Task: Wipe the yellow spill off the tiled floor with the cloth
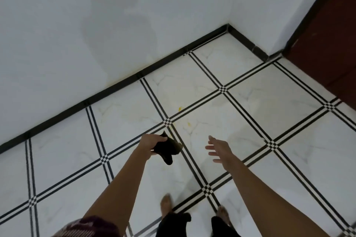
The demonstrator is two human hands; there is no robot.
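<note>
The white wall (96, 34) filled the upper part of the view, matte and faintly blotched, and met the tiled floor (279, 140) at a black skirting strip (115, 90). The tiles were glossy pale marble-look squares, bordered by double black lines that crossed in small checkered squares. One such checkered crossing (167, 121) serves as the landmark here. A dark red-brown door (327, 44) stood far beyond it, past the corner.

The person stood upright, bare feet well short of the crossing. The left hand (152, 143) was closed around a dark, limp cloth (167, 149), bunched, with a corner hanging down, held in the air just short of the crossing. The right hand (218, 149) hung empty with fingers spread wide, also short of the crossing and to its right.

The yellow spill (189, 124) showed as small scattered flecks: one just right of the crossing, another (180, 109) just beyond it, and a faint yellowish tinge at the crossing itself.

To do this well, I judge the person should crouch, flatten the cloth into a pad, and wipe each fleck inward. The grooved borders probably need extra passes, since residue could lodge there.
</note>
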